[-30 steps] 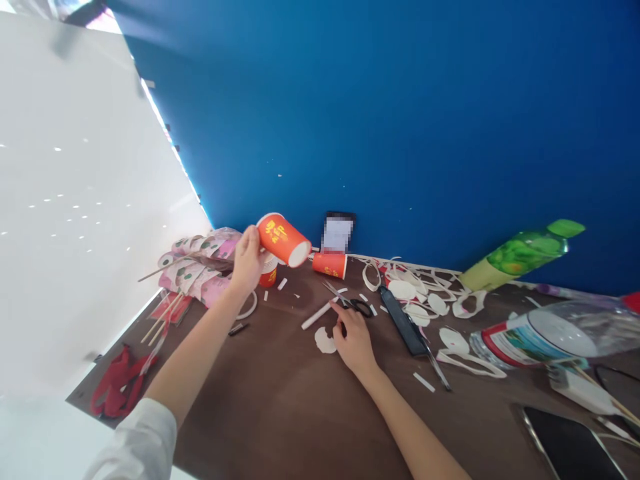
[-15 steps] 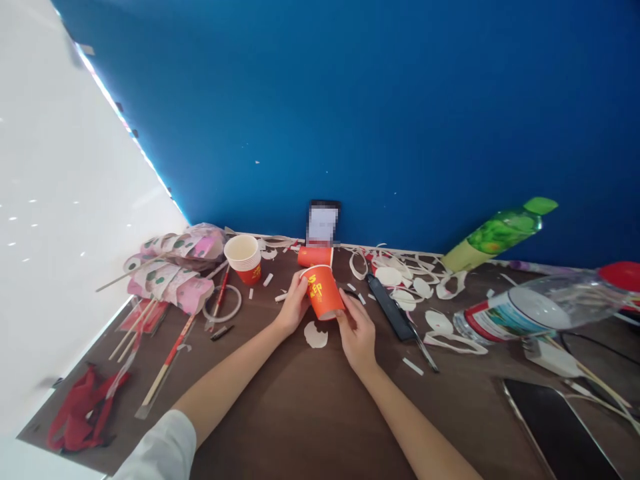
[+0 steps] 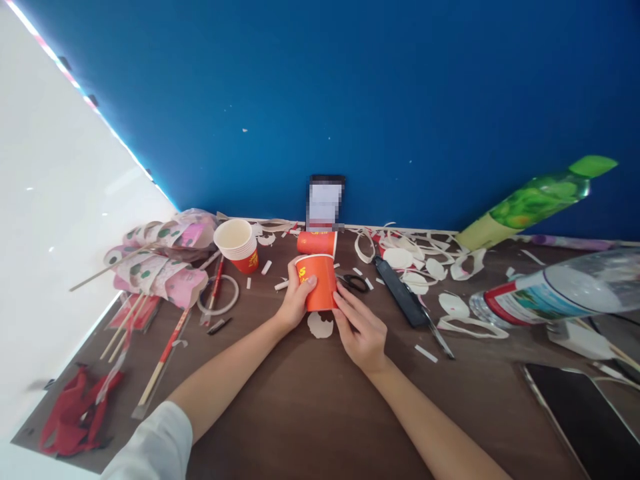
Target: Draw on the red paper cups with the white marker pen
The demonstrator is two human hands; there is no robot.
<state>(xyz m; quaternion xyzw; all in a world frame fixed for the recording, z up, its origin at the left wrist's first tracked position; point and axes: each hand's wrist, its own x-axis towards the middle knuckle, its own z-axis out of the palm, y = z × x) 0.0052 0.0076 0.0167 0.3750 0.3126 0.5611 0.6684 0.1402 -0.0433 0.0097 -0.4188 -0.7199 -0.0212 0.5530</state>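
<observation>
Red paper cup [image 3: 325,287] in front of us, at the middle of the view, held between both our hands above the brown tabletop [image 3: 300,420]. Its white rim is uppermost; we cannot tell whether its base touches the table. Our left hand [image 3: 295,303] is wrapped around the left side, thumb across the front. Our right hand [image 3: 364,331] is partly curled, fingertips on the lower right side.

A second red cup [image 3: 314,242] lies on its side just behind, and a stack of cups [image 3: 235,243] stands to the left. A white paper scrap [image 3: 320,327] lies just below the cup.

We judge this step to be steadying and positioning the cup; the next move calls for a light, even grip, so the paper wall does not buckle.
</observation>
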